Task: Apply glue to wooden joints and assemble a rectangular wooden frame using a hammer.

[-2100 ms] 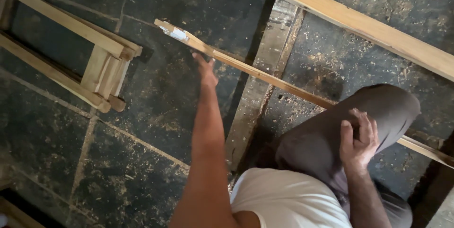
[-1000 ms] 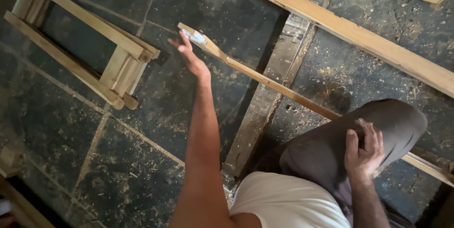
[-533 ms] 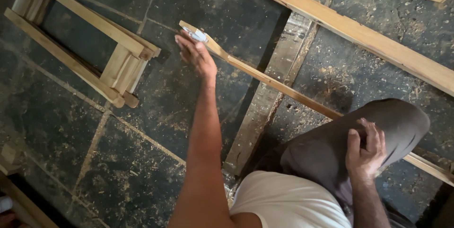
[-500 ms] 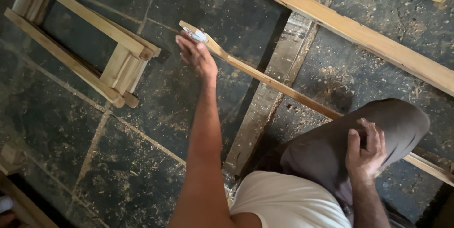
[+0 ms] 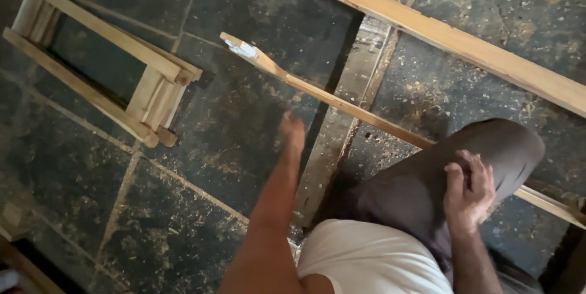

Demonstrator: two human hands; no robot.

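1. Head view, the wood: A long thin stick lies slanted across the dark stone floor. Its far end has a small white bit stuck on it. Its near end runs under the person's bent knee, so the leg seems to pin it down and keep it from sliding.

2. Head view, left hand: The left hand is stretched out low over the floor, just beside the stick but not touching it. It looks blurred. The fingers seem curled in loosely, and it holds nothing. I cannot tell for sure how far open it is.

3. Head view, right hand: The right hand rests on the knee, in dark trousers. Its fingers are bent and press on the cloth. It holds no tool. It seems to prop the person up.

4. Head view, around them: A wider plank lies well apart, higher up. A wooden frame lies on the floor to the left. A grey strip runs under the stick. Sawdust is scattered on the floor.
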